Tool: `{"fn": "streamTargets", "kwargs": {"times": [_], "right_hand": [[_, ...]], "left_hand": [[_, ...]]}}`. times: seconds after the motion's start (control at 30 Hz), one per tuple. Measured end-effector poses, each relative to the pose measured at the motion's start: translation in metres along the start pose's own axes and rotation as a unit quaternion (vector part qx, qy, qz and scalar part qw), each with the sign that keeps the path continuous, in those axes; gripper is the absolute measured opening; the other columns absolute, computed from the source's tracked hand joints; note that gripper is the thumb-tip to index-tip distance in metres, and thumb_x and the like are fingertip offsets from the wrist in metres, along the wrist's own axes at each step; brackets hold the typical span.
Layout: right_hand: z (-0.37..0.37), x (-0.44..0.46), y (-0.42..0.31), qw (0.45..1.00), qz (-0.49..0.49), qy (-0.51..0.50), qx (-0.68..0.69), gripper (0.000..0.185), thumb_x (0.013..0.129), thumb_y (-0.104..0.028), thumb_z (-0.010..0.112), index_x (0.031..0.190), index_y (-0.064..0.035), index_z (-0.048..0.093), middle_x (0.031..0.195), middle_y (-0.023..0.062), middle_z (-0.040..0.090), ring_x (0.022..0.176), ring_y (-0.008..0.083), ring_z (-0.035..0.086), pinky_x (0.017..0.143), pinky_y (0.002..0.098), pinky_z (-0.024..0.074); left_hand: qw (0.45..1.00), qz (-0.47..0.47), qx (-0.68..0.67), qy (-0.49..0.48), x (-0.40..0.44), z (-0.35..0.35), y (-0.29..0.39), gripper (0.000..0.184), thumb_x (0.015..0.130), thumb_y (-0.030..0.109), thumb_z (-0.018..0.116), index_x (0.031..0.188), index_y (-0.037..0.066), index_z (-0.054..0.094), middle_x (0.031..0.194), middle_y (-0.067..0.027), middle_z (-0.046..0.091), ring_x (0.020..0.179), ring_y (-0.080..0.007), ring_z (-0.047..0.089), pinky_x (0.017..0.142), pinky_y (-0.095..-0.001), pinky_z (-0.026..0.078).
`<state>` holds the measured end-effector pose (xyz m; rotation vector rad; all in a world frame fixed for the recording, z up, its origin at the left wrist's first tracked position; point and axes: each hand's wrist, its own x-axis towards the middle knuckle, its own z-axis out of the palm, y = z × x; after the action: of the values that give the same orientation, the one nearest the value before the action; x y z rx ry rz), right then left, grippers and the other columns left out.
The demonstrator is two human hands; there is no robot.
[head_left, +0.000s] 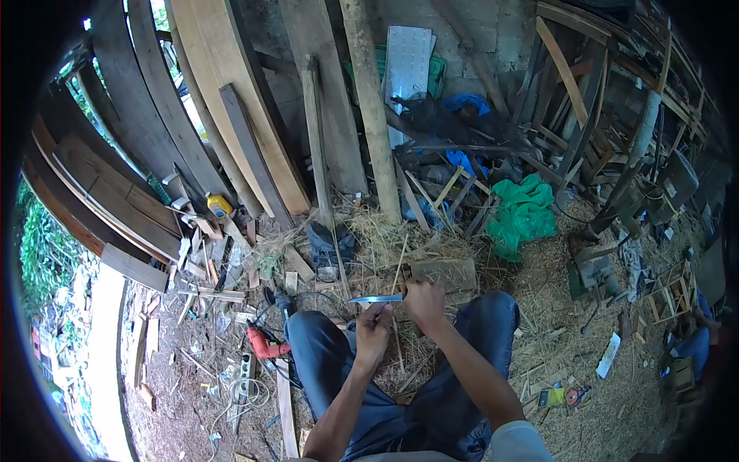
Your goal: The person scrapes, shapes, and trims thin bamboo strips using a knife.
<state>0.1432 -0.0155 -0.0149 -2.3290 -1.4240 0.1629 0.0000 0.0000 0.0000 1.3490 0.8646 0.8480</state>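
Note:
A knife-like tool with a shiny blade [376, 299] lies level above my knees, its blade pointing left. My right hand [425, 302] is closed round its handle end. My left hand [375, 319] is closed just under the blade, its fingertips near the metal; a thin light stick [401, 266] rises beside the two hands. What the left fingers pinch is too small to make out.
A red power drill [266, 343] and a power strip [246, 376] with cables lie left of my legs. Planks [231, 92] lean ahead. A green cloth [523, 215] lies front right. Wood scraps and shavings cover the ground. Another person [693, 346] is at the right edge.

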Motion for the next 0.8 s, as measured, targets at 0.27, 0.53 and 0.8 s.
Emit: {"fn": "streamTargets", "kwargs": {"times": [0.27,0.53,0.8], "right_hand": [[-0.014,0.041,0.039,0.992,0.098,0.042,-0.071,0.020,0.078,-0.017,0.055,0.077,-0.0039,0.070,0.069,0.0208,0.065,0.067,0.0367,0.066,0.065,0.0455,0.0533],[0.018,-0.009,0.016,0.994,-0.110,0.016,-0.018,0.019,0.078,-0.017,0.054,0.074,-0.0081,0.070,0.072,0.0203,0.066,0.067,0.0377,0.066,0.060,0.0462,0.0530],[-0.009,0.040,0.051,0.991,0.098,0.057,-0.075,0.019,0.075,-0.016,0.054,0.077,-0.0056,0.070,0.073,0.0185,0.066,0.068,0.0357,0.066,0.065,0.0459,0.0525]], "left_hand": [[0.992,-0.110,-0.065,-0.004,-0.019,-0.010,0.001,0.021,0.093,0.011,0.055,0.107,0.000,0.065,0.074,0.0032,0.053,0.068,-0.0054,0.045,0.062,-0.0213,0.038],[0.999,-0.019,-0.011,-0.024,-0.005,-0.004,-0.001,0.020,0.093,0.015,0.055,0.105,0.002,0.065,0.069,0.0043,0.050,0.060,-0.0041,0.042,0.055,-0.0208,0.033],[0.998,-0.058,0.024,-0.017,-0.018,-0.008,0.011,0.020,0.092,0.013,0.056,0.104,0.000,0.065,0.070,0.0032,0.053,0.067,-0.0062,0.044,0.061,-0.0233,0.037]]}}
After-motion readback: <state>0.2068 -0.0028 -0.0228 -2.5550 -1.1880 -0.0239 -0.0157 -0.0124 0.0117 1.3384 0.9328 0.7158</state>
